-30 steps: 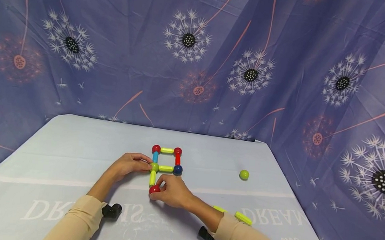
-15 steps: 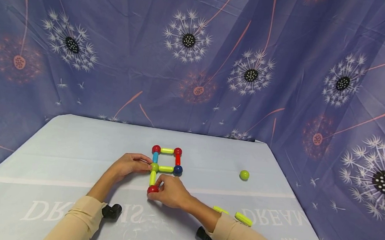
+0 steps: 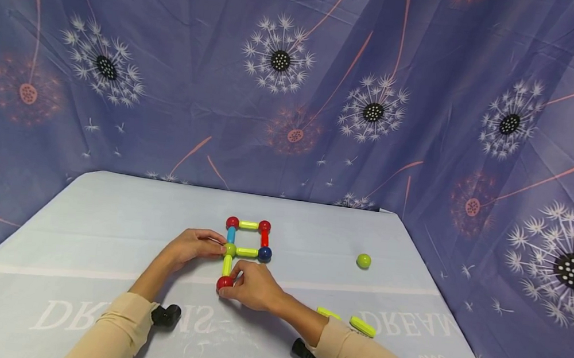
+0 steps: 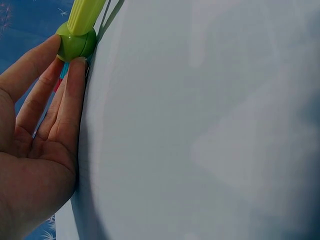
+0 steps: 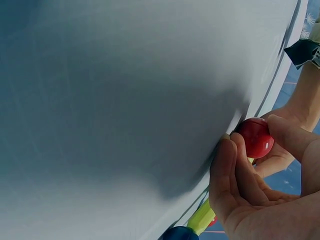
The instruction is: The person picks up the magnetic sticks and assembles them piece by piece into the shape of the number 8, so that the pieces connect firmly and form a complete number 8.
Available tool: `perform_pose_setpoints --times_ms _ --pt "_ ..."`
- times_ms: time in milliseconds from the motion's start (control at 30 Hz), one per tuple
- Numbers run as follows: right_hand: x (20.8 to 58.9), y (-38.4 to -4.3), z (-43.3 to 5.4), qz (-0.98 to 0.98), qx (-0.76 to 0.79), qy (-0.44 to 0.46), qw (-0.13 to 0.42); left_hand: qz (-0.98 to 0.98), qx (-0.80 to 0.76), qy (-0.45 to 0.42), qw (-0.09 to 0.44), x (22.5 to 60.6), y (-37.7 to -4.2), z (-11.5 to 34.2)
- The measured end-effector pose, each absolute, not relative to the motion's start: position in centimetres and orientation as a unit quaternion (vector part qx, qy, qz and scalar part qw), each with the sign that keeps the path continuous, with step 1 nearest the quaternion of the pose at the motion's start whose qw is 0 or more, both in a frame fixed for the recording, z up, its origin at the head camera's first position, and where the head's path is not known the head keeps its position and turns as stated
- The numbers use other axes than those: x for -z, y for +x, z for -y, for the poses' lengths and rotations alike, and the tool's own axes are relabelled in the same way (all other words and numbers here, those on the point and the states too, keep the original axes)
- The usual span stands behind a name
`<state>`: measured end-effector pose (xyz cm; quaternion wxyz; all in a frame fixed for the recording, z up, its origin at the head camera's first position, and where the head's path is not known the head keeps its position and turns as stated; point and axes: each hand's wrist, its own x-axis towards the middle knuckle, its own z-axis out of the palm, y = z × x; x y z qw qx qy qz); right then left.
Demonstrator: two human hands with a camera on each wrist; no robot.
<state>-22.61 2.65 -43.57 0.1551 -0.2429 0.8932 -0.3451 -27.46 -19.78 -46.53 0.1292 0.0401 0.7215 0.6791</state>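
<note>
A square of balls and rods lies flat on the table: two red balls at the back, a dark blue ball (image 3: 265, 253) front right and a green ball (image 3: 230, 249) front left. Blue, red and yellow-green rods join them. My left hand (image 3: 196, 247) pinches the green ball between thumb and fingertips, which the left wrist view shows close up. From that ball a yellow-green rod (image 3: 227, 265) runs toward me to a red ball (image 3: 224, 283). My right hand (image 3: 254, 286) pinches this red ball (image 5: 256, 138) between thumb and fingers at the rod's near end.
A loose green ball (image 3: 364, 261) lies to the right. Two yellow-green rods (image 3: 363, 327) lie near the right forearm, one partly behind the sleeve. The pale cloth-covered table (image 3: 123, 209) ends at a purple dandelion-print curtain (image 3: 198, 78).
My right hand has shifted slightly left with the red ball, bringing it in line at the near end of the rod. My left hand stays on the green ball.
</note>
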Motion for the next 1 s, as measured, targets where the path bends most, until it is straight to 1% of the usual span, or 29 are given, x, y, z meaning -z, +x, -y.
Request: perform_pose_setpoints --times_ms 400,700,833,1000 --pt "43.9 -22.5 -2.7 -0.891 0.35 -0.242 0.159 -0.732 -0.669 0.021 0.13 46.3 -27.3 19.5" --pt "43.8 -22.6 -2.7 -0.888 0.354 -0.242 0.167 -0.794 -0.598 0.005 0.108 44.7 -25.9 18.4" --pt "43.7 -22.6 -2.9 -0.89 0.352 -0.238 0.164 -0.813 -0.569 0.018 0.119 43.7 -25.0 18.3" --pt "43.6 -22.6 -3.0 -0.889 0.357 -0.239 0.159 -0.821 -0.548 0.064 0.147 42.9 -23.9 18.6"
